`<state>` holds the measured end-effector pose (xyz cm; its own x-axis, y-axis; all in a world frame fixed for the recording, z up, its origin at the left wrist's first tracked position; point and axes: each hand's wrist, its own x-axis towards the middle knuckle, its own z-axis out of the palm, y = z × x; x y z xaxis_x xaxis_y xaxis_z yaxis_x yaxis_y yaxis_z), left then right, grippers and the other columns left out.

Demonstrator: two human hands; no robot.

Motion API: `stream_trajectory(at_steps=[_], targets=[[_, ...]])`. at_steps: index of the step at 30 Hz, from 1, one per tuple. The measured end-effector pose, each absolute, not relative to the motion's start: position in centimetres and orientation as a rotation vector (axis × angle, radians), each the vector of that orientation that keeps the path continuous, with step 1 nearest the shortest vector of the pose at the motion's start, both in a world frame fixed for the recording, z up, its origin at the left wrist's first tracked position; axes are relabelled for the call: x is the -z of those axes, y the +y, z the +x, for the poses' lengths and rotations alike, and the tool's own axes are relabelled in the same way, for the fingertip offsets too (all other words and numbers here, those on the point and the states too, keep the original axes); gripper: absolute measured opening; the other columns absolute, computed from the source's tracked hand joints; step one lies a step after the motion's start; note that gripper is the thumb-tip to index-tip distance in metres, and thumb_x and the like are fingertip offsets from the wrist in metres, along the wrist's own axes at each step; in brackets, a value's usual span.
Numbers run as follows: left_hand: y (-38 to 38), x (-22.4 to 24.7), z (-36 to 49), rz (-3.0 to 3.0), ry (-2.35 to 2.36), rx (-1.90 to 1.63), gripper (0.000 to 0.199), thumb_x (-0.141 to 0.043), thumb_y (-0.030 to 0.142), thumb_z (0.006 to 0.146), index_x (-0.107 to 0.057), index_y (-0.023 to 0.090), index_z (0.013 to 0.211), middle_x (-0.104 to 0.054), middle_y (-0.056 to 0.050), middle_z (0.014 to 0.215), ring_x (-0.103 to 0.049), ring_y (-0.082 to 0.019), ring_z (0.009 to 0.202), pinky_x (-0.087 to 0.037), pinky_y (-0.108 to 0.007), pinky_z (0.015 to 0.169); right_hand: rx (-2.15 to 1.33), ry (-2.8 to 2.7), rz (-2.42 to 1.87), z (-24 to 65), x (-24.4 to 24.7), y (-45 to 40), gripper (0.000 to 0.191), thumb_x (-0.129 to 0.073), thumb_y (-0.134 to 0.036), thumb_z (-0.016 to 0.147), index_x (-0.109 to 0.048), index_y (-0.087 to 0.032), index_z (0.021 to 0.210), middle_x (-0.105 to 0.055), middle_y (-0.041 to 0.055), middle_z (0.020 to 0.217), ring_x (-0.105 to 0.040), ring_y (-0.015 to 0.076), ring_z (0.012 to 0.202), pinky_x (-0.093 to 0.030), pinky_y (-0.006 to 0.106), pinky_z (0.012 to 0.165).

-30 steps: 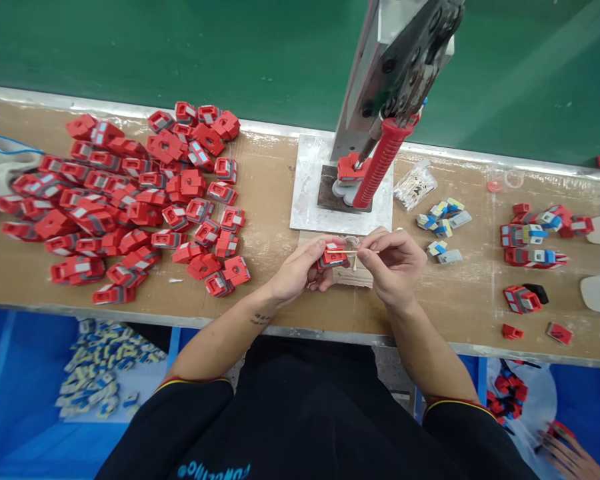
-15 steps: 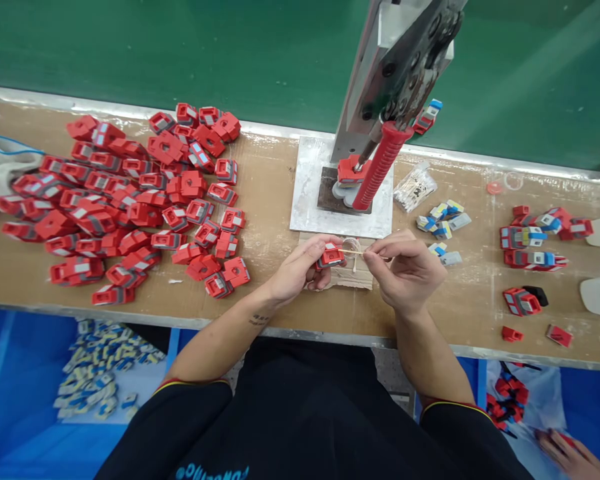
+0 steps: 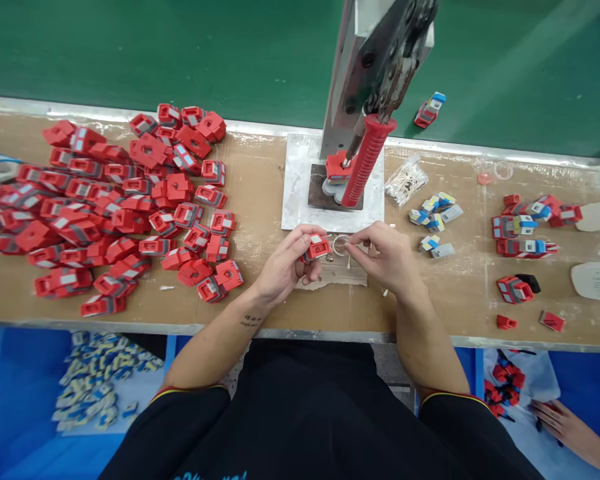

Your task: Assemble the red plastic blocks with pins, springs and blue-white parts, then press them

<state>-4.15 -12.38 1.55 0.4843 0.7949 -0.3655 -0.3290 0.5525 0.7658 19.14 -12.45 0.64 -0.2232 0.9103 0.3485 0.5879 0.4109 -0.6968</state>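
Two bare forearms reach forward from black sleeves, hands almost meeting at centre. The left hand curls, fingers and thumb closed in a pinching grip. The right hand pinches with fingertips, pointing left.

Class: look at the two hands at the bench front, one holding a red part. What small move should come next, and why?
Probably bring the right hand a little left, so what its fingertips pinch meets the red part gripped in the left hand. A small clear ring lies between them, and the hands are close but apart.
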Motion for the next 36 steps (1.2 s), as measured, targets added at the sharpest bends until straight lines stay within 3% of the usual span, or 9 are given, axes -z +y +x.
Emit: stream_trajectory(at_steps=[4,9,18,36], targets=[[-12.4,-1.3,-4.2,0.712,0.791,-0.770,0.053,-0.076,0.068,0.088,-0.060,0.024,0.112,-0.071,0.000,0.091,-0.057,-0.010,0.053,-0.037,-0.023,0.045,-0.602,-1.724,-1.233,18.9,-1.3,-12.8,0.016,-0.081,-0.027,0.091,-0.071,-0.025,0.079,-0.074,-0.0007,0.072,-0.059,0.0150,0.061,-0.042,0.032,0.056],[-12.7,-1.1,-3.9,0.767,0.783,-0.745,0.050,-0.072,0.066,0.092,-0.059,0.024,0.114,-0.069,-0.001,0.091,-0.057,-0.011,0.055,-0.039,-0.025,0.048,-0.707,-1.320,-1.001,17.7,-2.4,-13.5,0.033,-0.090,-0.043,0.086,-0.065,-0.026,0.073,-0.069,-0.0023,0.063,-0.065,0.0162,0.059,-0.051,0.033,0.057],[-12.9,-1.3,-3.8,0.785,0.756,-0.714,0.050,-0.072,0.066,0.092,-0.060,0.023,0.115,-0.065,0.000,0.088,-0.057,-0.011,0.057,-0.040,-0.026,0.050,-0.913,-1.336,-0.874,15.8,-2.0,-13.8,0.022,-0.088,-0.028,0.090,-0.069,-0.025,0.080,-0.078,-0.0007,0.074,-0.065,0.0142,0.061,-0.051,0.030,0.057],[-12.7,-1.4,-3.9,0.754,0.760,-0.730,0.052,-0.075,0.064,0.091,-0.058,0.022,0.114,-0.062,0.002,0.084,-0.057,-0.009,0.056,-0.039,-0.022,0.048,-0.814,-1.448,-0.966,16.9,-2.1,-13.6,0.023,-0.085,-0.026,0.091,-0.067,-0.025,0.077,-0.077,-0.0008,0.072,-0.066,0.0141,0.061,-0.045,0.029,0.054]])
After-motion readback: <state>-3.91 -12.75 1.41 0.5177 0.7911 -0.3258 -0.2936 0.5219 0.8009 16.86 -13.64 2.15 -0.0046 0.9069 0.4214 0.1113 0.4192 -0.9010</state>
